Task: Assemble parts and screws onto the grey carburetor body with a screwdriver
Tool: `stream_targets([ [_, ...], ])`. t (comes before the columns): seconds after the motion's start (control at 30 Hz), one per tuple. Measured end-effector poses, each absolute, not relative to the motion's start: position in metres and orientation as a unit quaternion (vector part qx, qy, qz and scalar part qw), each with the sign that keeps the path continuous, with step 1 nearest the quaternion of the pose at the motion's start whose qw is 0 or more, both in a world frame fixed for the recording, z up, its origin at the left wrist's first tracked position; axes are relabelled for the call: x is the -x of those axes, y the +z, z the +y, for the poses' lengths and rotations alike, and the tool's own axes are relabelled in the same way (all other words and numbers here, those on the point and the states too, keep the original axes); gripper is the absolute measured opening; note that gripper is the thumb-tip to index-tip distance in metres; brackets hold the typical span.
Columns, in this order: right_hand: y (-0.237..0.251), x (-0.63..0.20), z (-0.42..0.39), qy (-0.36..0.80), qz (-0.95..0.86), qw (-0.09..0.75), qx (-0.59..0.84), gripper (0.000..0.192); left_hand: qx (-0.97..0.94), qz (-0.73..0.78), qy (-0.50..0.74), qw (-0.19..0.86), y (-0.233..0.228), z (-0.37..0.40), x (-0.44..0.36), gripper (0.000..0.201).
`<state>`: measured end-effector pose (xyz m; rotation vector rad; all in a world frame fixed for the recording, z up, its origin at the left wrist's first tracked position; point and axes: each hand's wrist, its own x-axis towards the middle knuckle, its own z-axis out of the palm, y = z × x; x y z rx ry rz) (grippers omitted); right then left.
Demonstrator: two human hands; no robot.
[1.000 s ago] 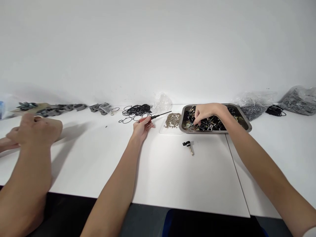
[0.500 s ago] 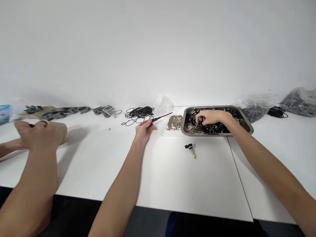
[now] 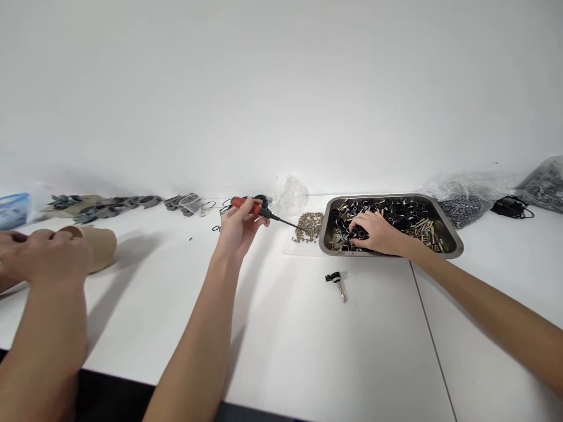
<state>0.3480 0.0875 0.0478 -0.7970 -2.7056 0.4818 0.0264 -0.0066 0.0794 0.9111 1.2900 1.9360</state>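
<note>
My left hand (image 3: pixel 241 225) is closed around the red and black handle of a screwdriver (image 3: pixel 246 206). The thin dark shaft slants down to the right, its tip by a pile of small brass-coloured screws (image 3: pixel 311 224) on a clear plastic sheet (image 3: pixel 303 251). My right hand (image 3: pixel 372 231) is inside a metal tray (image 3: pixel 457 249), among black parts (image 3: pixel 402 211) and brass-coloured pieces. Its thumb and fingers are curved and apart, with dark parts between and below them. A black-headed part with a metal shank (image 3: pixel 338 285) lies on the table in front of the tray.
At far left, another person's hand (image 3: pixel 48 255) rests by a brown cardboard roll (image 3: pixel 101 249). Grey parts (image 3: pixel 114 205), black rings and a clear bag (image 3: pixel 290 194) line the wall. Beyond the tray are a bag of dark pieces (image 3: pixel 461 205) and a black cable bundle (image 3: pixel 510 206).
My left hand has shifted left and turned, so the screwdriver now points down toward the screws. In the tray, my right hand has moved slightly and its fingers are wider apart. The view has shifted.
</note>
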Motion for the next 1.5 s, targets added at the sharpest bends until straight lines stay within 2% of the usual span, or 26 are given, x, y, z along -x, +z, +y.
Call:
stream_targets([
  [0.13, 0.048, -0.348, 0.087, 0.175, -0.934, 0.154, 0.27, 0.013, -0.468, 0.473, 0.692, 0.279, 0.13, 0.013, -0.053, 0.04],
  [0.33, 0.05, -0.345, 0.084, 0.179, -0.934, 0.158, 0.264, 0.009, -0.633, 0.423, 0.608, 0.224, 0.169, 0.029, -0.093, 0.026],
  [0.5, 0.048, -0.342, 0.085, 0.175, -0.934, 0.163, 0.267, 0.009, -0.699, 0.415, 0.534, 0.231, 0.163, 0.034, -0.106, 0.024],
  [0.7, 0.046, -0.342, 0.089, 0.169, -0.935, 0.157, 0.271, 0.011, -0.678, 0.461, 0.497, 0.286, 0.144, 0.049, -0.107, 0.019],
  [1.17, 0.046, -0.341, 0.089, 0.166, -0.935, 0.16, 0.271, 0.009, -0.68, 0.455, 0.481, 0.316, 0.126, 0.06, -0.106, 0.023],
  [1.5, 0.044, -0.341, 0.09, 0.163, -0.936, 0.167, 0.265, 0.008, -0.633, 0.467, 0.535, 0.308, 0.114, 0.066, -0.107, 0.027],
])
